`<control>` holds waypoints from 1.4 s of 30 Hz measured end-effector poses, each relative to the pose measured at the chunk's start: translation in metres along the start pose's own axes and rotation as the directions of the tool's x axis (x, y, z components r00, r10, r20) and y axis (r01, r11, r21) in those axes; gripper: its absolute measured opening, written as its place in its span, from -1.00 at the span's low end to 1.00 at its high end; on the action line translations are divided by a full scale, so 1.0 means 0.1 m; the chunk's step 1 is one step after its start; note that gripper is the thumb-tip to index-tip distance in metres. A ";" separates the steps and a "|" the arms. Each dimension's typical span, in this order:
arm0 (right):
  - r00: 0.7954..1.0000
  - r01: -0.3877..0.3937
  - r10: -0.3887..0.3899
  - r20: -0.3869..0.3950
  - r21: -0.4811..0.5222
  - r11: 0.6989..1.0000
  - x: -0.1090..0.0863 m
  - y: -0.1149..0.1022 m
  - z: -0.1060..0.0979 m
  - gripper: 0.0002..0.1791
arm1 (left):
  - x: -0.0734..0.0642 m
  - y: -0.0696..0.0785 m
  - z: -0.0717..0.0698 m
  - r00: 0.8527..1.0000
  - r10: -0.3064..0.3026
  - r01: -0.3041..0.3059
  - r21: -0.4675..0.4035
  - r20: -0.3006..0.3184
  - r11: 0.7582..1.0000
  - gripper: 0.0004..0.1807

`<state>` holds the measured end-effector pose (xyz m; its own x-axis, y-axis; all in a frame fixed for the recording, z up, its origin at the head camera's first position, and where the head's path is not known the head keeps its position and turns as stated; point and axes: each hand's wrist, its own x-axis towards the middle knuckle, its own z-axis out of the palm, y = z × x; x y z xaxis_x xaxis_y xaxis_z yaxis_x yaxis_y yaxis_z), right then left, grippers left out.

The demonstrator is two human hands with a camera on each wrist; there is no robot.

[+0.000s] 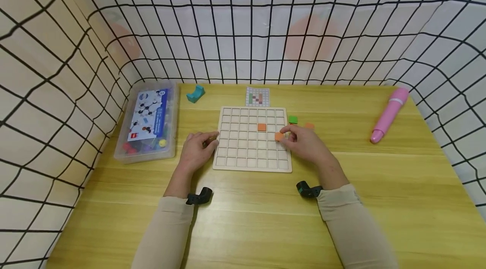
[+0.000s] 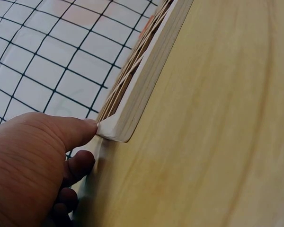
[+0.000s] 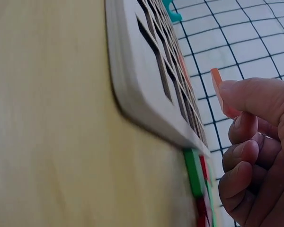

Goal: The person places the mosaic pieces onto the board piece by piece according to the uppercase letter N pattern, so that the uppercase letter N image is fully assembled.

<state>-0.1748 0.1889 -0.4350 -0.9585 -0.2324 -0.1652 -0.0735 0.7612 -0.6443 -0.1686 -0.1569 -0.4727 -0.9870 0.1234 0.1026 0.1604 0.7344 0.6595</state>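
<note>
A wooden grid board (image 1: 252, 162) lies flat on the table with one orange tile (image 1: 261, 127) in a cell. My right hand (image 1: 305, 144) pinches another orange tile (image 1: 279, 136) between thumb and fingertip, above the board's right side. In the right wrist view the pinched orange tile (image 3: 217, 85) is tilted on edge, apart from the board. At the board's left edge, my left hand (image 1: 195, 150) touches it with relaxed fingers. The left wrist view has the thumb (image 2: 80, 130) against the board's corner (image 2: 114, 128).
Right of the board lie a green tile (image 1: 293, 119), red tiles (image 3: 201, 208) and an orange tile (image 1: 310, 126). A patterned card (image 1: 257, 96) sits behind it. Left are a teal curved block (image 1: 195, 93) and plastic box (image 1: 172, 125); far right, a pink wand-shaped object (image 1: 389, 117). Black mesh (image 1: 235, 34) surrounds the table.
</note>
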 end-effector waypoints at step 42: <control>0.997 -0.071 0.071 0.004 0.012 0.997 0.20 -0.32 0.29 -0.60 | 0.01 0.00 0.01 1.000 0.013 -0.013 0.012 -0.014 1.000 -0.62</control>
<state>-0.1831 0.1420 -0.4394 -0.9601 -0.1799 -0.2139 -0.0015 0.7685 -0.6399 -0.1696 -0.1559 -0.4734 -0.9848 0.1235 0.1219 0.1732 0.7409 0.6489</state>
